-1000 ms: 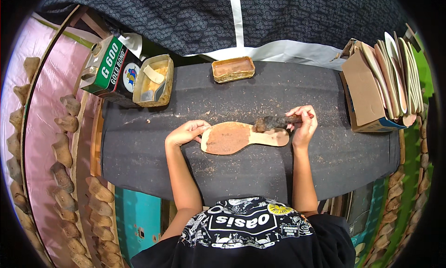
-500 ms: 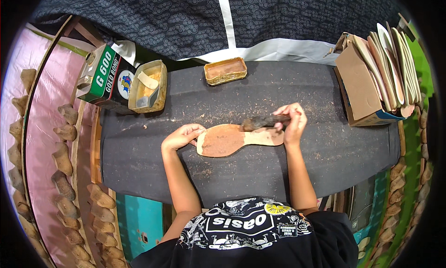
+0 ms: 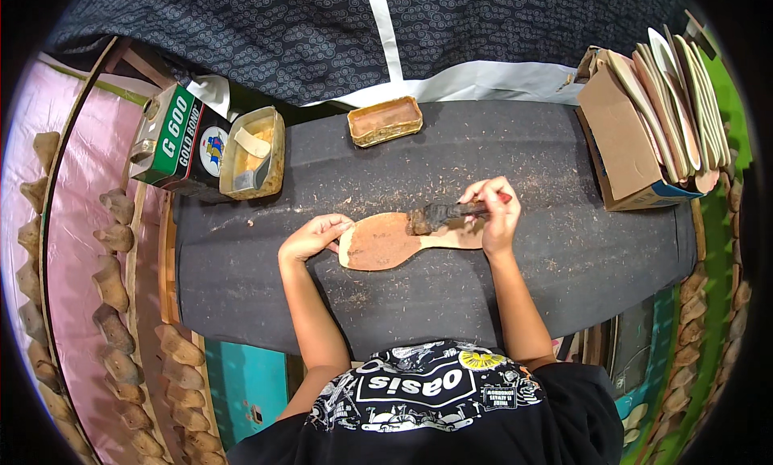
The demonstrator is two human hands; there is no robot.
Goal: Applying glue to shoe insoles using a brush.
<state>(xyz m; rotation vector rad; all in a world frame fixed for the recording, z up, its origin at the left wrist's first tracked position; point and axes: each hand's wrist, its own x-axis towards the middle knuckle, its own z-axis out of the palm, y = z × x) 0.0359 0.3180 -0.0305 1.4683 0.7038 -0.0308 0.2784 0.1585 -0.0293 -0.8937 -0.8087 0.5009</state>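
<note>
A tan shoe insole [image 3: 378, 246] lies flat on the dark cloth, its wide end toward the left. Brown, wet-looking coating covers most of that wide part, while a pale rim and the narrow end stay lighter. My left hand [image 3: 319, 235] pinches the insole's left edge between thumb and fingers. In my right hand [image 3: 493, 215] is a dark, caked brush [image 3: 439, 216] with a red-tipped handle, closed on the handle. The bristles touch the insole near its waist. The brush and hand partly cover the narrow end.
At the back stands a shallow tray of brown liquid [image 3: 386, 124]. A green-and-black metal can [image 3: 179, 143] and a tub with scrapers [image 3: 274, 163] are at the back left. A cardboard box [image 3: 624, 139] of insole shapes sits right. Shavings dot the dark cloth [image 3: 403, 304]. Wooden lasts [image 3: 113, 280] line the left.
The brush has shifted slightly left along the insole and its handle has tilted, showing its red tip. My left hand keeps its hold; the whole view has moved a little.
</note>
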